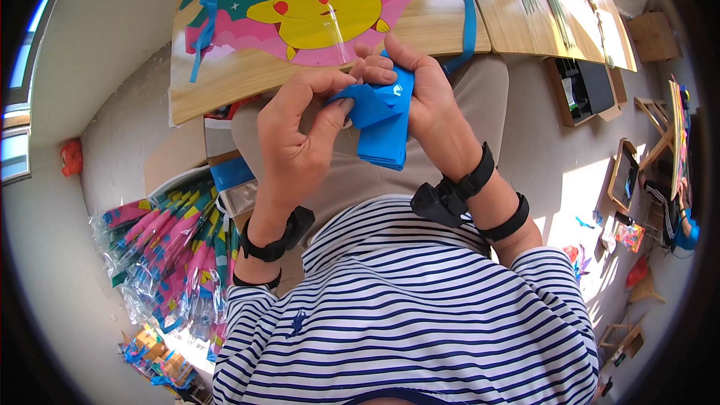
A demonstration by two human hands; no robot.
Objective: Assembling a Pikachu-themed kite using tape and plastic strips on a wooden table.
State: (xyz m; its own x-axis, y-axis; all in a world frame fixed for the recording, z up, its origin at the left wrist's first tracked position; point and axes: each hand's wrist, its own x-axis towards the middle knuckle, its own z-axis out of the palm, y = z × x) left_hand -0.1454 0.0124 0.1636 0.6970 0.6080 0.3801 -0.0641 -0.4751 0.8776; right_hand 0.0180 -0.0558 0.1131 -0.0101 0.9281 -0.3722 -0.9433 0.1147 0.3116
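Note:
A bright blue strip of thin material, folded into a flat stack of several layers, is between my two hands above my lap. My right hand is closed round the stack's right side, thumb up along its edge. With thumb and fingers my left hand pinches a loose, twisted part of the same strip. Just beyond my hands, a sheet with a yellow cartoon creature on pink and green lies on the wooden table. One blue tail rests at its left, and a blue band runs down on its right.
Left of me is a heap of pink, green and yellow pieces in clear wrapping. Thin rods lie on the right-hand table. An open box with black contents stands below it. Another person's arm shows at the far right.

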